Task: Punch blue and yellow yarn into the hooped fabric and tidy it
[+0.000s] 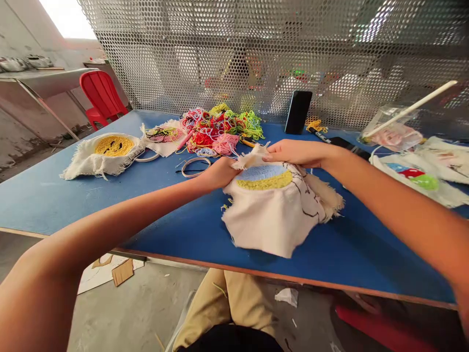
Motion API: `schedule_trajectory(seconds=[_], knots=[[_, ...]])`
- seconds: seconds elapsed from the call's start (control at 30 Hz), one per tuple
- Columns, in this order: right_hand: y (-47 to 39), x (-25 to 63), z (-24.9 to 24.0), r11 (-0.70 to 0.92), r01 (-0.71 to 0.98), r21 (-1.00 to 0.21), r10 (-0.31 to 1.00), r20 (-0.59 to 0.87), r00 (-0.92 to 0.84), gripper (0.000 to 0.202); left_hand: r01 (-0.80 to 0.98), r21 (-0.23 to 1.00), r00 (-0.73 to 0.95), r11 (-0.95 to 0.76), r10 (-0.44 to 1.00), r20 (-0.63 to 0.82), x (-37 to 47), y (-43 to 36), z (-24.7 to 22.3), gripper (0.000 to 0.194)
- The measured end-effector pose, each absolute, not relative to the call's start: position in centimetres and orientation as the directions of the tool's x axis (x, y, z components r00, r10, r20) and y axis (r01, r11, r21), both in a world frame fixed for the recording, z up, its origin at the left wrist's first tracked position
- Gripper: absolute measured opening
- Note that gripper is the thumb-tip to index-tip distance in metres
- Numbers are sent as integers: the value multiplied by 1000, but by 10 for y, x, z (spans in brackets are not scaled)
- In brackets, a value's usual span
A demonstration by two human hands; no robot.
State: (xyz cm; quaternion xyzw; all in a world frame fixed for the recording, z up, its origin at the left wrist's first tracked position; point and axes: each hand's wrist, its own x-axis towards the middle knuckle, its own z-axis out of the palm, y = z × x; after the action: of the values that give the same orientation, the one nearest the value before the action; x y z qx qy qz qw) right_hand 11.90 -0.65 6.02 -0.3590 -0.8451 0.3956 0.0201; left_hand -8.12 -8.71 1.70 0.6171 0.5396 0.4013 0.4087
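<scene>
From my remote seat I see the frayed white cloth over the near part of the blue table, its blue and yellow patches looking filled while the dark outlines at its right show bare fabric between them. My left hand has its fingers closed on the upper left edge, some tips hidden, and my right hand pinches the top edge. The tangled yarn crowds the space beyond, with a ring near my left hand and an upright phone behind.
</scene>
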Motion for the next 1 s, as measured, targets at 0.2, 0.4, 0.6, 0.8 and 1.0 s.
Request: schedule_trajectory(seconds=[0.2, 0.4, 0.6, 0.8, 1.0], knots=[[-2, 127, 27, 666, 720, -195, 737, 26, -675, 35, 604, 787, 122, -125, 990, 64, -83, -78, 7, 18], [-39, 134, 25, 781, 609, -140, 617, 330, -715, 49, 803, 575, 88, -156, 986, 145, -95, -70, 14, 15], [-68, 147, 11, 799, 536, -275, 552, -21, -834, 88, 926, 358, 74, -116, 989, 130, -108, -67, 21, 34], [-63, 142, 1, 780, 565, -269, 582, -20, -813, 97, 967, 70, 206, -247, 910, 361, -87, -89, 37, 42], [-54, 133, -4, 784, 560, -268, 585, 15, -811, 98, 782, 103, 592, -615, 784, 189, -68, -103, 17, 59]])
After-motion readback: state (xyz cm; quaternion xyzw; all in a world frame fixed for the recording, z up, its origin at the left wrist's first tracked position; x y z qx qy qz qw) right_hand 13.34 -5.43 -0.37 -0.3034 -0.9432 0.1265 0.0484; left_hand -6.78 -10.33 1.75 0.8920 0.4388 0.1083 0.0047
